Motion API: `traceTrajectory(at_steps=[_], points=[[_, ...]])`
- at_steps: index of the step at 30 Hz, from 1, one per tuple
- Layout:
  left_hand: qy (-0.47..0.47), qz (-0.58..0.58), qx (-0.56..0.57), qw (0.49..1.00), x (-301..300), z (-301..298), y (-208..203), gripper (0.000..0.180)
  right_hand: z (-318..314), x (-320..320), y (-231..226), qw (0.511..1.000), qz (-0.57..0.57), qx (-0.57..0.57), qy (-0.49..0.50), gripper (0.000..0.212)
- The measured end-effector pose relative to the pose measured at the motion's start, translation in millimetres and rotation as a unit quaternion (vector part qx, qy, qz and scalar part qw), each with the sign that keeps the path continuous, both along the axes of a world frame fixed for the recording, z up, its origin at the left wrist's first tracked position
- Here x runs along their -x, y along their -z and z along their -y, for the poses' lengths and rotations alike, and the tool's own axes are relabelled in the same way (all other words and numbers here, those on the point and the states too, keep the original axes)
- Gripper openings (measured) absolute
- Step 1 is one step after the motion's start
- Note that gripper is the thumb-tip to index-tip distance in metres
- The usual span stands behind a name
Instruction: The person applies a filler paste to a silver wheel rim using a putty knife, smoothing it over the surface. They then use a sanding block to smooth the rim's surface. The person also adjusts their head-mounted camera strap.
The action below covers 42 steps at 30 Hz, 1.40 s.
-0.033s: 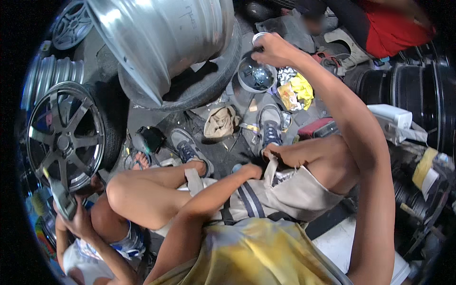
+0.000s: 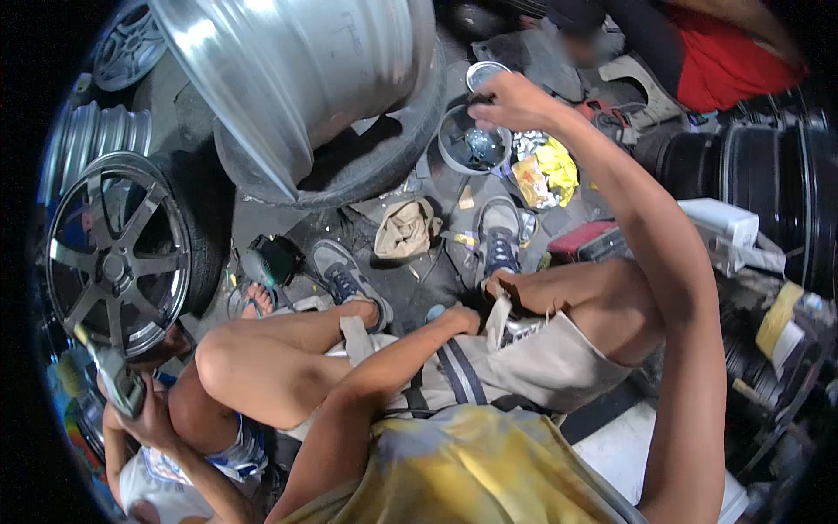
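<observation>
My right hand point(image 2: 513, 103) reaches forward over a round bowl point(image 2: 451, 159) with dark, shiny liquid in it. Its fingers are curled together, and a small dark thing shows at the fingertips, too unclear to name. Just beyond the hand stands a smaller round container with a pale rim point(image 2: 487, 70). Down in my lap, my left hand point(image 2: 460, 320) is closed near my thigh; a pale blue rounded thing point(image 2: 436, 312) shows beside its fingers, and what it grips is hidden. In front of me a large silver wheel rim point(image 2: 288, 70) rests on a tire point(image 2: 367, 188).
A crumpled beige cloth point(image 2: 408, 229) lies between my shoes. Right of the bowl are yellow and foil wrappers point(image 2: 546, 172). A spoked dark wheel point(image 2: 116, 262) stands at left, near a person holding a tool point(image 2: 118, 380). Another person in red point(image 2: 729, 61) is far right, beyond stacked black rims point(image 2: 759, 175).
My right hand has shifted slightly right and back from the small container, whose rim now shows more fully. My left hand stays in my lap.
</observation>
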<state>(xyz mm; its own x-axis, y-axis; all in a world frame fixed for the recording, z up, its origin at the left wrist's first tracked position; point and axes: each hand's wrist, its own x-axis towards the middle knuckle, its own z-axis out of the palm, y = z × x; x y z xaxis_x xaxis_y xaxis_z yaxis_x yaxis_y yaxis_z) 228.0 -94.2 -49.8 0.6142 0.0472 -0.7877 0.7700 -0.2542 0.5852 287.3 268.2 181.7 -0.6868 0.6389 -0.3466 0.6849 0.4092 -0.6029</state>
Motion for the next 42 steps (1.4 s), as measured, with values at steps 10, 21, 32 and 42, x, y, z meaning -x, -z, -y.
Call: traceTrajectory(at_steps=[10,21,32,42], points=[[0.007,0.108,0.137,0.985,-10.9,19.9,55.3,0.040,-44.9,-31.9,52.6,0.882,-0.186,0.370,0.224,0.025],[-0.099,0.004,0.203,0.974,-18.6,22.2,69.6,0.036,-39.6,-15.5,3.8,0.908,-0.012,-0.335,-0.252,0.021],[-0.156,-0.039,0.104,0.982,33.7,-46.1,53.9,0.035,-39.8,-2.3,-22.0,0.986,-0.062,-0.153,0.011,0.027],[-0.252,0.107,-0.229,0.934,92.9,-168.1,-177.7,0.040,-46.6,-33.0,-24.8,0.939,-0.194,-0.258,0.118,0.032]])
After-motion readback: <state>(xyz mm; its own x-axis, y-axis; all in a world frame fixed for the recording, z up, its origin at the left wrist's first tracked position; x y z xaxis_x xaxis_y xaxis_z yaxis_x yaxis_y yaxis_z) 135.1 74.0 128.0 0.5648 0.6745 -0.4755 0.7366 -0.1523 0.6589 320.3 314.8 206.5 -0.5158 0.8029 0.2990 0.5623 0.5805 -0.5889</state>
